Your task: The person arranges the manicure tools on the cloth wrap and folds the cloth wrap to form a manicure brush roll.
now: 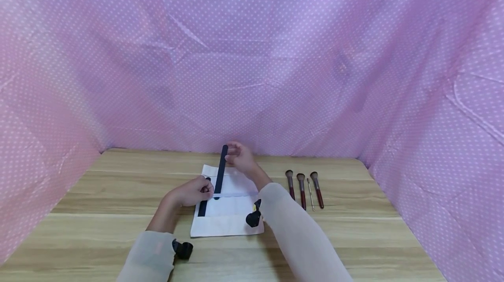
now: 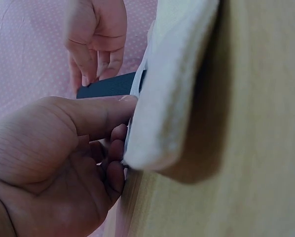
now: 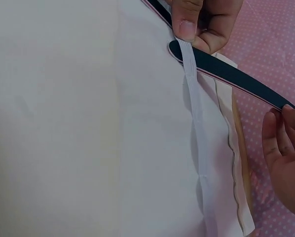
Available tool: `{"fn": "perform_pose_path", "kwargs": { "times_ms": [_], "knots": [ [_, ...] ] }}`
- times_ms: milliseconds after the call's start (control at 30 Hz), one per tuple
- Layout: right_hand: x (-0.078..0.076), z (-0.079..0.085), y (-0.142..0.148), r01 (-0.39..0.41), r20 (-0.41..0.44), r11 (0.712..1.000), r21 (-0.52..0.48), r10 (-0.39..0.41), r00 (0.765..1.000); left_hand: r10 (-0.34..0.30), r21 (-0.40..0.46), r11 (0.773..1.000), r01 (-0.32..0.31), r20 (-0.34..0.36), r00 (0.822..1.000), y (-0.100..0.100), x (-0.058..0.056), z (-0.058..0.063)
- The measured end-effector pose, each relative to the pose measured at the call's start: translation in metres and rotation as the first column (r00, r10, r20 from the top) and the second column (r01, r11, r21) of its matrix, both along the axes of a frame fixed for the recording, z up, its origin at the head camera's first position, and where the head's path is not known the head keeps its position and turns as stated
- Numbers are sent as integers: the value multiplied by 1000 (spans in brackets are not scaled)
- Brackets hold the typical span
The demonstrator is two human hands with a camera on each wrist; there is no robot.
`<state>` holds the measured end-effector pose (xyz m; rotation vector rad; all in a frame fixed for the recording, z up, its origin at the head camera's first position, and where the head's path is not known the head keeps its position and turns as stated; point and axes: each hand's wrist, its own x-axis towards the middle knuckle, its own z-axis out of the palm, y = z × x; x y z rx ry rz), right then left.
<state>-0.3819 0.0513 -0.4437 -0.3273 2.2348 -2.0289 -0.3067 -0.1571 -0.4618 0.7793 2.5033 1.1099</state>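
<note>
File (image 3: 241, 81) tip's under elastic (image 3: 200, 143), right hand (image 1: 241, 158) pinching its far end, left hand (image 1: 197, 191) pinching elastic; if that slips, file could probably skew.

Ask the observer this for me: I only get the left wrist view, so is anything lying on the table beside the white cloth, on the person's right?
Observer: Yes, the head view shows three brushes and a thin stick there.
Operator: Where does the dark strip in the right hand end?
Observer: In the right wrist view, its rounded tip shows past the white band, which crosses over the strip.
Operator: Is that the only strip?
Observer: No, the head view shows a second dark strip, partly hidden by the left hand.
</note>
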Motion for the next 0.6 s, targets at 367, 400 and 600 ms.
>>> {"fn": "perform_pose_path", "kwargs": {
  "times_ms": [367,400,600],
  "knots": [
    [1,-9,-3,-25,33,1000,10,25,999,53,-18,998,-53,46,998,1,2,1],
    [1,-10,-3,-26,32,1000,13,26,999,54,-17,998,-53,45,998,1,2,1],
    [2,-14,-3,-48,30,998,35,47,998,66,-18,998,-65,44,997,0,4,1]
  ]
}}
